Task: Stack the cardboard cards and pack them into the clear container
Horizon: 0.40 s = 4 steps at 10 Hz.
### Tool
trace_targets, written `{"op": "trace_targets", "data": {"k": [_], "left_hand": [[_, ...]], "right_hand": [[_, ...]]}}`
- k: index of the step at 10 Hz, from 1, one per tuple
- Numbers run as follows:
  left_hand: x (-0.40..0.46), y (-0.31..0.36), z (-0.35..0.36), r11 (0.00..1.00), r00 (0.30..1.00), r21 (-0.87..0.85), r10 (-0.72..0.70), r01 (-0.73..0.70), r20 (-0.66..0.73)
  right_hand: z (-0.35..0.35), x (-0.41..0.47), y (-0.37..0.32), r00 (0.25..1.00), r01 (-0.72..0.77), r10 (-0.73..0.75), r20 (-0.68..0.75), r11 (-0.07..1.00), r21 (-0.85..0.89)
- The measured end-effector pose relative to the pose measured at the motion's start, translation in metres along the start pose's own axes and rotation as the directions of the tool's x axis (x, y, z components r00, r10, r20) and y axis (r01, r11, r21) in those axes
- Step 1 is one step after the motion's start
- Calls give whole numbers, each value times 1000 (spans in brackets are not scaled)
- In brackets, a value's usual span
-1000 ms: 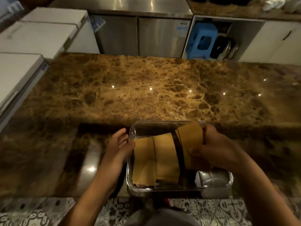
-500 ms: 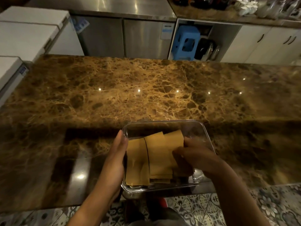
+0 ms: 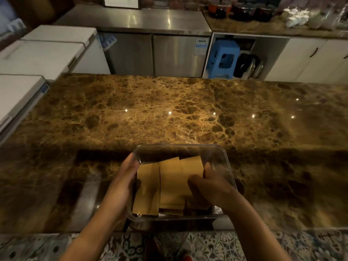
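Fingers (image 3: 195,180) of the right hand (image 3: 211,191) are curled down over the rightmost cards (image 3: 169,183), pressing them into the clear container (image 3: 228,166); whether they pinch a card or merely push on it cannot be told, since the fingertips are hidden behind the knuckles. One second earlier the same hand held a card raised and tilted above the container's right half; that card now lies low among the others, so the last piece appears to have been lowered in. The left hand (image 3: 122,187) lies flat against the container's left wall, fingers extended and not clasped round anything, bracing the container as it did in the earlier frames.

Inside, the cards stand in three overlapping groups, side by side and slightly fanned, the left group leaning against the left wall. They are all within the container but not squared into one even stack. By this evidence the packing is nearly done; what remains is probably to level and align the groups.

The container sits at the near edge of the marbled bench (image 3: 169,113), whose remaining surface carries no loose cards. Beyond the bench stand steel cabinets (image 3: 154,53), a blue stool (image 3: 224,61) in an open recess, and white chest units (image 3: 47,51) to the left.
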<state>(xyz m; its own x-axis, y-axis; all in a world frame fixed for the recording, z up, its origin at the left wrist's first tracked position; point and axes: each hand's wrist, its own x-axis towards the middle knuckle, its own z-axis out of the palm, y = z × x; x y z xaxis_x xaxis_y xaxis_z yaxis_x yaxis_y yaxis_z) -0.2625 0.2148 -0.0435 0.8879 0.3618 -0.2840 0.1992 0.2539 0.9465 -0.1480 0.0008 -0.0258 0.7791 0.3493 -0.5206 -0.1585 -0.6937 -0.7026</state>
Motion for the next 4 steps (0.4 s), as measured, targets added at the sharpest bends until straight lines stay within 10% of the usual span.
{"op": "trace_targets", "data": {"k": [2, 4], "left_hand": [[9, 36, 11, 848, 966, 512, 228, -137, -120], [34, 123, 28, 194, 720, 910, 679, -365, 144]], "right_hand": [[-11, -6, -21, 891, 327, -416, -180, 865, -380], [-56, -7, -98, 579, 419, -762, -289, 582, -697]]}}
